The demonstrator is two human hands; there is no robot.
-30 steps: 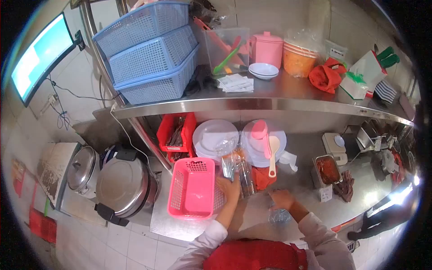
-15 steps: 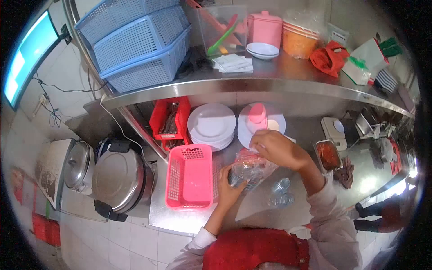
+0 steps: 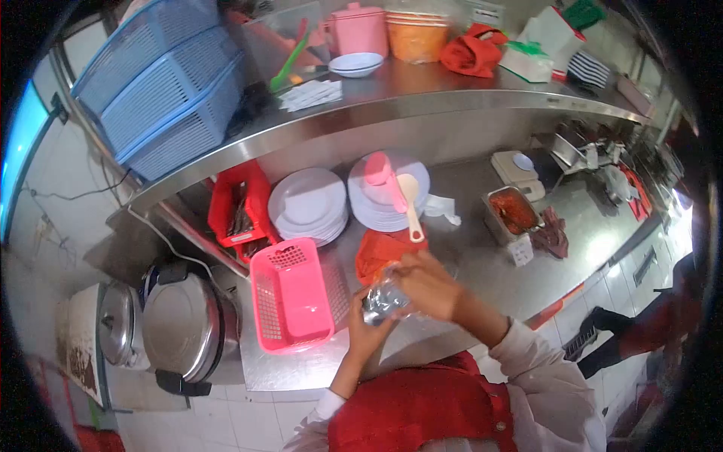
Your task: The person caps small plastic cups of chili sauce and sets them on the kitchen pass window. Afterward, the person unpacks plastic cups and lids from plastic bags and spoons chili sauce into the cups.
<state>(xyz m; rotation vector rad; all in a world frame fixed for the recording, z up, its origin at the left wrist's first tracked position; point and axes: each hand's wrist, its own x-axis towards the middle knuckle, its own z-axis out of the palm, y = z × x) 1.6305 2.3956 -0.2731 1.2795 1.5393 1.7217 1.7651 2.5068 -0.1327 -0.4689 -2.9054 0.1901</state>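
My left hand is wrapped round the lower left side of a clear plastic bag with shiny, dark-looking contents that I cannot make out. On the bag's upper right side, my right hand closes its fingers on the plastic. The bag is in front of an orange-red cloth on the steel counter. Left of my hands stands a pink perforated basket with nothing visible on its bottom. Behind the cloth, a pink scoop and a cream spoon lie on stacked white plates.
A second plate stack and a red cutlery bin stand behind the basket. Sauce fills a metal tray at the right, near a scale. A steel shelf crosses above. A large cooker is at the left; another person stands at the right.
The view has shifted right. My right hand has come from the counter up and then down onto the bag, which my left hand still holds. The clear items seen on the counter are now out of sight.
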